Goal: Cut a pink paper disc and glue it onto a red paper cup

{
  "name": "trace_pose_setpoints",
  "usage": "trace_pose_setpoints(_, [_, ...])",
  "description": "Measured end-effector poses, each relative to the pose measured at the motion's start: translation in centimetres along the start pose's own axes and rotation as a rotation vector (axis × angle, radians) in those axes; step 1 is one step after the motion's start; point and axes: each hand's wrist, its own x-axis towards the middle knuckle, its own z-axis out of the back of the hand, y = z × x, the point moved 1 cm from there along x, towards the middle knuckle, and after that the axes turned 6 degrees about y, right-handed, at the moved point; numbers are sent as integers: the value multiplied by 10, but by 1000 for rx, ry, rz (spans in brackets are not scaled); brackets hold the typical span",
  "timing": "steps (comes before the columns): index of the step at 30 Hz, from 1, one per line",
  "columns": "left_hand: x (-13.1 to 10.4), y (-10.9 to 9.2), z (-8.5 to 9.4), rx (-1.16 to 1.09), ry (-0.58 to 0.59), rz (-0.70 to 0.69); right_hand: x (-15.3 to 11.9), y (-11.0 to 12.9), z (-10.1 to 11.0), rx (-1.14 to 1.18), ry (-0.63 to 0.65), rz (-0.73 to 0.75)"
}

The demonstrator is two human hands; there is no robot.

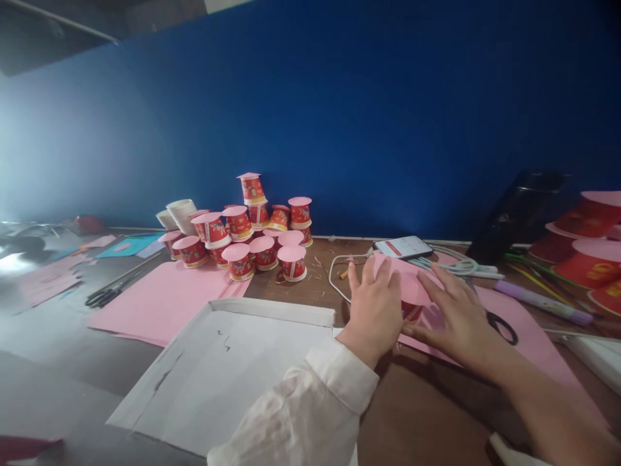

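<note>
A red patterned paper cup (411, 313) stands upside down before me, with a pink paper disc (414, 283) on top. My left hand (374, 309) curves around the cup's left side, fingers fanned out over the disc's edge; its thumb is hidden. From the other side my right hand (456, 317) holds the cup, its thumb low by the rim and its fingers at the disc. Pink paper (514, 323) lies beneath, and black scissors (503, 329) rest on it beside my right wrist.
Several red cups (239, 262) with pink discs are stacked at left, near white cups (183, 215). In front lie pink sheets (169, 294) and a white box lid (242, 362). A phone (403, 247), coiled cable (456, 262), marker (543, 302) and black bottle (514, 213) occupy the back right.
</note>
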Motion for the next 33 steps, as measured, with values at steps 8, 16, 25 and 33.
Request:
trace_pose_setpoints(8, [-2, -2, 6, -13, -15, -27, 8, -1, 6, 189, -98, -6])
trace_pose_setpoints(16, [1, 3, 0, -28, -26, -9, 22, 10, 4, 118, -135, 12])
trace_pose_setpoints(25, [4, 5, -1, -36, -11, -21, 24, 16, 1, 41, -93, -47])
trace_pose_setpoints(33, [4, 5, -1, -21, 6, -16, 24, 18, 4, 29, -50, -43])
